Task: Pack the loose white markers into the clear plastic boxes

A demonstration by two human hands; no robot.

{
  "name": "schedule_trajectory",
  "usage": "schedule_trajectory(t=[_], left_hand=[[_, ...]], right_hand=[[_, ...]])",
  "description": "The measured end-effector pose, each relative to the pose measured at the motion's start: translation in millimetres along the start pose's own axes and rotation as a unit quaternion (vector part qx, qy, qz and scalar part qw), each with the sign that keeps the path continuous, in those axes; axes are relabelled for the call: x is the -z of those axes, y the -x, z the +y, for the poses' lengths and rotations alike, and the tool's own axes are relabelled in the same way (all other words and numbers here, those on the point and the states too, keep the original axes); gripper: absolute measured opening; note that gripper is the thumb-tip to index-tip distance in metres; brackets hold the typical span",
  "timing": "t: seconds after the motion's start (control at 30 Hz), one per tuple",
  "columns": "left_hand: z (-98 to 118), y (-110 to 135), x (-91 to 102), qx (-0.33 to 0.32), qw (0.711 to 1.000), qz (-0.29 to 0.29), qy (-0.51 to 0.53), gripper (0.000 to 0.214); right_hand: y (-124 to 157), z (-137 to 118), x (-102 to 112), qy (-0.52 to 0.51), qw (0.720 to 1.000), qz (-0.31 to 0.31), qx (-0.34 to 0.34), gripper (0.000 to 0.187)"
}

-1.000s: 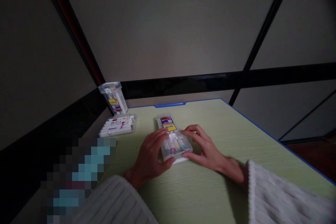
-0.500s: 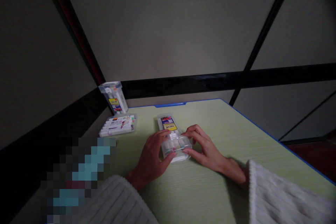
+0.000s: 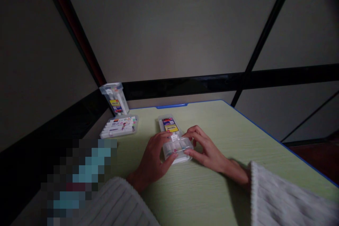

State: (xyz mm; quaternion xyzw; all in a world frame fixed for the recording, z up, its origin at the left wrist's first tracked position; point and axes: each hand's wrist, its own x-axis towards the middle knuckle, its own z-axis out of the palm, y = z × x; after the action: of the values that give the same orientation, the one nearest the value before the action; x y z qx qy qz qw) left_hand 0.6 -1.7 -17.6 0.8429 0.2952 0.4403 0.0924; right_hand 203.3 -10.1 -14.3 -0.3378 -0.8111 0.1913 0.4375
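A clear plastic marker case [image 3: 173, 137] with a yellow label lies flat on the green desk [image 3: 212, 190]. My left hand [image 3: 152, 159] grips its near left side, thumb under the front edge and fingers on top by the white latch. My right hand [image 3: 209, 150] holds the near right side, fingers curled against the lid. Coloured marker caps show through the near end of the case.
A second clear case of white markers [image 3: 119, 126] lies flat at the desk's far left. A third case [image 3: 114, 97] stands tilted against the wall behind it. The desk has a blue rim [image 3: 172, 105]. White knitted sleeves cover both wrists.
The near end of the case lid has come down a little under my fingers. Both hands stay at the same place on the case.
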Motion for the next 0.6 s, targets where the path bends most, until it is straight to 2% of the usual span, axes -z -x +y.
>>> schedule_trajectory(t=[0.6], left_hand=[[-1.4, -0.7, -0.4, -0.007, 1.000, 0.010, -0.008, 0.032]], right_hand=[[-2.2, -2.3, 0.8, -0.039, 0.999, -0.033, -0.014, 0.027]])
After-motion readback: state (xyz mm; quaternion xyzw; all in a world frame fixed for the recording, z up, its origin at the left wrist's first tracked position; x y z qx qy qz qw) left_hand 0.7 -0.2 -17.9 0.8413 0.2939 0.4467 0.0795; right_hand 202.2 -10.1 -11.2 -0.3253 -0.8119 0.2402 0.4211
